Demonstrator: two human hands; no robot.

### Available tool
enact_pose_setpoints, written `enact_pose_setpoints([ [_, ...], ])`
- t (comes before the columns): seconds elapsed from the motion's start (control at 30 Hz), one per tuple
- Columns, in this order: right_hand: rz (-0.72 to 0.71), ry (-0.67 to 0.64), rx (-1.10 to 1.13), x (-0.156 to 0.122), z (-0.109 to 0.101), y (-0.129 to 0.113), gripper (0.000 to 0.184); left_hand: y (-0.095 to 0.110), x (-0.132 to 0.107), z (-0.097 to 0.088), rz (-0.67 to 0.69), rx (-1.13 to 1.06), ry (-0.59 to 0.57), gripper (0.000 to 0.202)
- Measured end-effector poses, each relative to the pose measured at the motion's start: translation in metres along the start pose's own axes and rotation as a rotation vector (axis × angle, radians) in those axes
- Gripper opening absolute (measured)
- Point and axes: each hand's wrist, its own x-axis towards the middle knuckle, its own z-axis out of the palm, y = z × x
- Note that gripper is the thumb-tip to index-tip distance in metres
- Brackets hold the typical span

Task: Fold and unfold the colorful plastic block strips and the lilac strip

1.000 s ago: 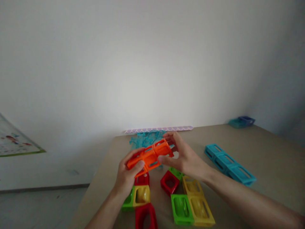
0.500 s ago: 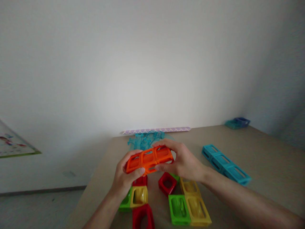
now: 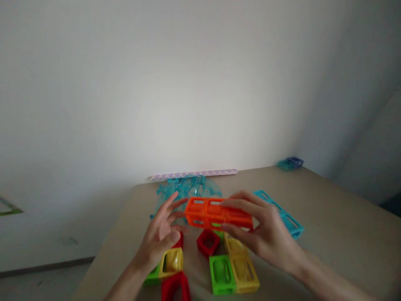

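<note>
My right hand grips a long orange block made of three hollow cubes, holding it level above the table with fingers on top and thumb underneath. My left hand is open, its fingers spread, the fingertips just off the block's left end. Below the hands lie hollow cube blocks: a red one, a green one, a yellow pair, and a yellow, green and red group on the left.
A beige table carries a long cyan block row to the right, a crumpled cyan mesh bag behind the hands, a purple patterned strip along the wall, and small blue and teal blocks in the far right corner.
My left hand has let go of the orange block and opened. My right hand has carried the block to the right and turned it level. The view has swung rightward.
</note>
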Motion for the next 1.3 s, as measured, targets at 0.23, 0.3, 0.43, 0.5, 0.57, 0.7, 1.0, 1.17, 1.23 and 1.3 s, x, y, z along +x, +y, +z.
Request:
enact_pose_setpoints([
  [0.23,0.294,0.629,-0.675,-0.076,-0.082,0.089,0.035,0.000,0.004,0.002,-0.057,0.003,0.186,0.049],
  [0.3,0.393,0.545,-0.767,-0.097,-0.093,0.119,0.045,0.000,0.003,0.003,-0.074,0.007,0.210,0.048],
  [0.43,0.520,0.358,-0.796,-0.122,-0.097,0.157,0.048,-0.003,0.002,0.001,-0.097,0.022,0.157,0.045],
  [0.5,0.572,0.301,-0.817,-0.123,-0.093,0.162,0.047,-0.004,0.001,-0.001,-0.105,0.032,0.132,0.042],
  [0.57,0.564,0.262,-0.871,-0.119,-0.089,0.158,0.048,-0.005,0.001,-0.002,-0.106,0.036,0.125,0.039],
  [0.7,0.438,0.238,-1.015,-0.099,-0.078,0.129,0.051,-0.007,0.001,-0.003,-0.114,0.029,0.137,0.038],
  [1.0,0.796,0.055,-1.131,-0.023,-0.023,0.107,0.061,-0.008,-0.001,-0.006,-0.112,0.040,0.122,0.038],
  [1.17,0.866,-0.021,-1.137,-0.011,-0.010,0.128,0.059,-0.013,-0.001,-0.009,-0.092,0.050,0.110,0.037],
  [1.23,0.712,-0.133,-1.136,-0.018,-0.016,0.131,0.055,-0.014,0.000,-0.010,-0.075,0.058,0.097,0.032],
  [1.3,0.497,-0.267,-1.060,-0.029,-0.029,0.132,0.053,-0.013,0.000,-0.010,-0.058,0.071,0.079,0.029],
])
